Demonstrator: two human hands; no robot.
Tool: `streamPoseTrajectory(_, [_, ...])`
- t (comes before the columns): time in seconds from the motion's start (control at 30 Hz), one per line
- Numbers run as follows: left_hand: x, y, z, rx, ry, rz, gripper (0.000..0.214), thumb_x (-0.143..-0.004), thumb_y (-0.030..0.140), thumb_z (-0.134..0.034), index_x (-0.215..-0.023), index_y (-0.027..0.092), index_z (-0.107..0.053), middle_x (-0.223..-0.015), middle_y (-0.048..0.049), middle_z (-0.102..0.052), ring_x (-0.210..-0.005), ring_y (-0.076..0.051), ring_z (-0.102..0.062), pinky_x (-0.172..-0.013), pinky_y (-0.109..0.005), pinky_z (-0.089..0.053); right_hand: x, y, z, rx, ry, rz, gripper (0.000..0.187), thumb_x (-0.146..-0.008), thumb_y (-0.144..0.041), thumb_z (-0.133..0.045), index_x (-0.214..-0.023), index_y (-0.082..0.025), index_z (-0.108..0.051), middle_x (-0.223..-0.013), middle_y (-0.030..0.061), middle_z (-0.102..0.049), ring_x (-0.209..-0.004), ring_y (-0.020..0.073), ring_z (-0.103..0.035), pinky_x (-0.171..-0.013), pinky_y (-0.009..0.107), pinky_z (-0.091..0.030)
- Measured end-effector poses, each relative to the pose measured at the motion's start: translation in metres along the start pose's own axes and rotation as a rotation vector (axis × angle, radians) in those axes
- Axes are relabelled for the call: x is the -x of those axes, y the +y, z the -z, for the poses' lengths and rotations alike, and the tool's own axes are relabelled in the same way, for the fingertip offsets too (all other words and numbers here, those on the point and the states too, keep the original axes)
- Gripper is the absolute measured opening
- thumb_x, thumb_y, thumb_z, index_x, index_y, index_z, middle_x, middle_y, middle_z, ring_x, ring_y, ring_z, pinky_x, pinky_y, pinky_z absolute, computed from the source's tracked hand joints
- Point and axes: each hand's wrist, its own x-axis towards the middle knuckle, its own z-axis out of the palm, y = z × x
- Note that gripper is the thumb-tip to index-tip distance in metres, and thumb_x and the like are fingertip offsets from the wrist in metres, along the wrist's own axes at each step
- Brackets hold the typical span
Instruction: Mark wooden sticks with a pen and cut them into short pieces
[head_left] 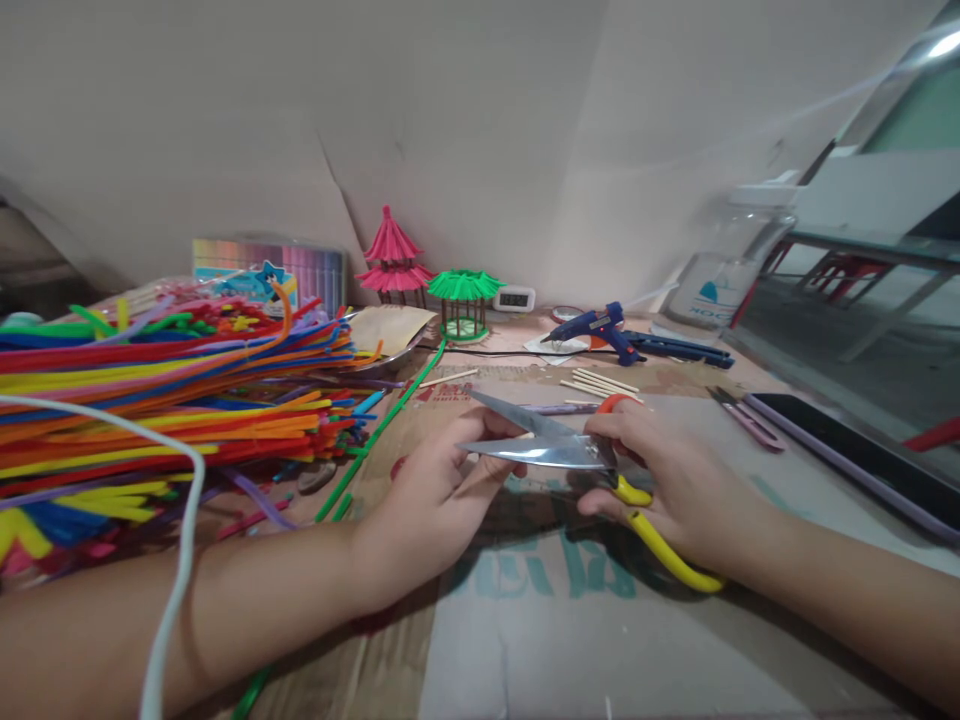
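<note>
Grasping scissors (577, 455) above the bench (540, 655), the right grip (660, 475) spreads the handles (662, 551) so the blades (517, 452) part near the left grip (442, 490), whose hold I cannot tell. Sticks (600, 384) lie beyond, presumably for easy reach.

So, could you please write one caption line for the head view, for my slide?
The right hand holds open scissors by the left hand, with a small green-roofed model standing behind.
</note>
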Motion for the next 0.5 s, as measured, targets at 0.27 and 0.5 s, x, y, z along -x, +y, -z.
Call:
streamPoseTrajectory(0.27, [0.0014, -0.0019, 0.0008, -0.007, 0.021, -0.013, 0.008, -0.091, 0.016, -0.055, -0.089, 0.018, -0.062, -0.088, -0.0008, -0.070, -0.083, -0.012, -0.065, -0.075, -0.021, -0.051, -0.0007, 0.0000, 0.0007, 0.018, -0.016, 0.006, 0.045, -0.089, -0.064, -0.056, -0.098, -0.020, -0.060, -0.085, 0.0045, -0.056, -0.073, 0.0199, -0.053, -0.064, 0.031, -0.043])
streamPoseTrajectory(0.5, [0.0026, -0.0049, 0.0000, -0.010, 0.003, -0.013, 0.016, -0.093, 0.015, -0.050, -0.081, 0.018, -0.060, -0.080, 0.0013, -0.063, -0.079, -0.011, -0.061, -0.073, -0.022, -0.048, 0.0007, 0.0014, -0.0006, 0.070, -0.004, 0.017, 0.045, -0.091, -0.063, -0.053, -0.097, -0.020, -0.059, -0.076, 0.0014, -0.055, -0.062, 0.0168, -0.050, -0.056, 0.027, -0.037])
